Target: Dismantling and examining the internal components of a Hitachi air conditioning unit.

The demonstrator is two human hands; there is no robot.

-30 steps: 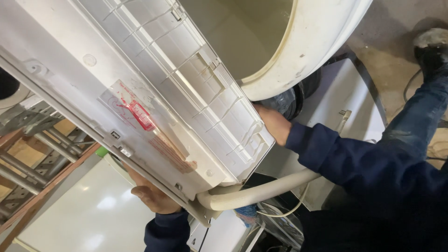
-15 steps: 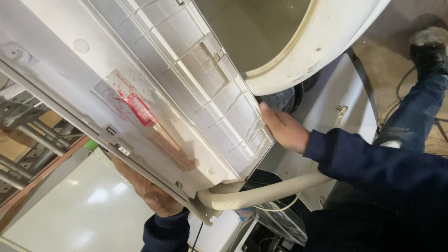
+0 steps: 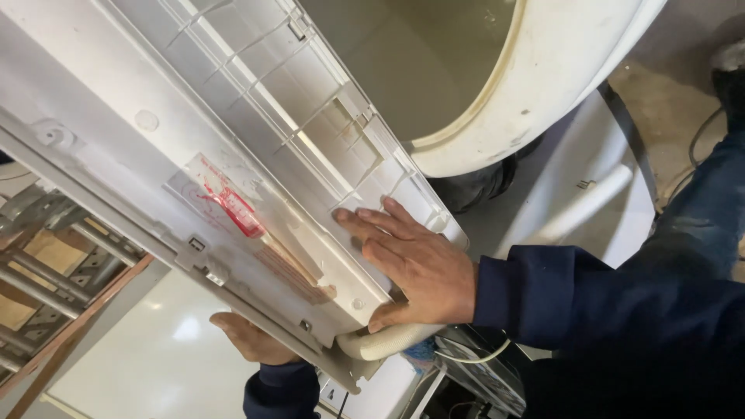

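Note:
A long white plastic appliance casing (image 3: pixel 194 155) with a ribbed grille and a red sticker runs diagonally across the view. My right hand (image 3: pixel 411 260) lies flat on its near end, fingers spread over the grille, thumb hooked round the lower edge. My left hand (image 3: pixel 248 337) is underneath the casing, mostly hidden, its fingers curled up against the bottom edge. A pale insulated hose (image 3: pixel 388 341) sticks out from under the casing just below my right hand.
A big white round tub (image 3: pixel 535 85) with murky liquid sits above right. A white panel (image 3: pixel 582 194) lies beneath it. Metal rails and a wooden slat (image 3: pixel 54 271) are at the left. A glossy white surface (image 3: pixel 155 365) is below. Cables (image 3: pixel 473 357) lie near my sleeve.
My right hand has come from behind the casing's end onto its top face and now lies flat there. The casing has shifted slightly in view; the left hand stays underneath.

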